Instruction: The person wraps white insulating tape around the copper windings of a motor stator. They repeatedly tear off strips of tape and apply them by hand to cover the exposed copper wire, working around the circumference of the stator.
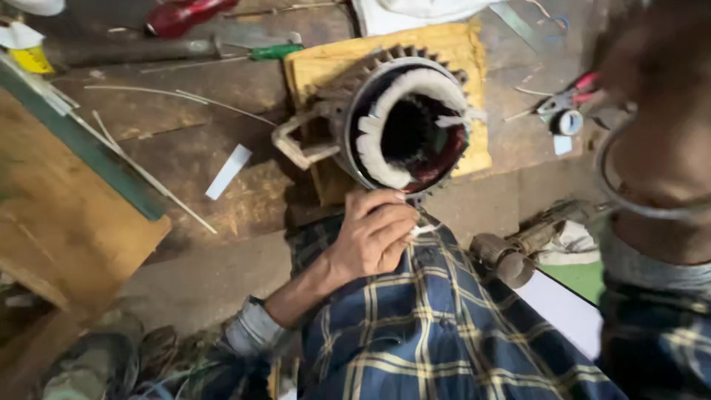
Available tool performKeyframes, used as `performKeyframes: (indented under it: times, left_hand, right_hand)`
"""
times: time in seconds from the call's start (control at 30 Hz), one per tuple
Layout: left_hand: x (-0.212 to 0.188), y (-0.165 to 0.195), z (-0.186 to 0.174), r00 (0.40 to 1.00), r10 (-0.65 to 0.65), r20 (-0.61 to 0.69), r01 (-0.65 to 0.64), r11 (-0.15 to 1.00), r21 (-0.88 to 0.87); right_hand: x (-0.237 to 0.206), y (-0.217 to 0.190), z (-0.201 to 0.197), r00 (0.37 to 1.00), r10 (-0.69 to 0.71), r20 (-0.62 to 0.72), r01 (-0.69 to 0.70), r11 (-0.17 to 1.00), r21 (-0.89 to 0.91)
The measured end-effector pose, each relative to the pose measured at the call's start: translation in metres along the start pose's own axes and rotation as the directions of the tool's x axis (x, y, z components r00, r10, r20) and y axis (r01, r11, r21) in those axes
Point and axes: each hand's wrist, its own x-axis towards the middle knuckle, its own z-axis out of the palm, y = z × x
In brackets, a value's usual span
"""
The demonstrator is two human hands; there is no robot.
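A motor stator (404, 122) with white-wrapped windings lies on its side on a yellow wooden block (459, 44), its bore facing me. My left hand (370, 237) is just below the stator, over my blue plaid lap, with its fingers pinched on a thin white strip (426, 230). My right hand (629, 59) is raised close to the camera at the right and is heavily blurred. A grey ring (618, 194), a loop or bangle, shows around that forearm. Whether the right hand holds anything is unclear.
Red-handled pliers (570, 95) and a small round roll (569, 122) lie at the right. A green-handled screwdriver (274, 52), a red tool (181, 15), thin white sticks (148, 92) and a white paper slip (228, 172) lie on the worn bench. A wooden board (59, 222) is at the left.
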Motion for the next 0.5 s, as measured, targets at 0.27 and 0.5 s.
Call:
performKeyframes:
  times: [0.27,0.5]
  left_hand:
    - [0.015,-0.006,-0.002,0.996,0.078,-0.038,-0.077,0.996,0.050]
    - [0.018,0.006,0.001,0.994,0.012,-0.110,-0.004,0.997,0.073]
  right_hand:
    - [-0.151,0.058,-0.033,0.647,0.715,0.264,-0.762,0.594,0.259]
    - [-0.200,0.047,-0.058,0.604,0.723,0.336,-0.725,0.323,0.609]
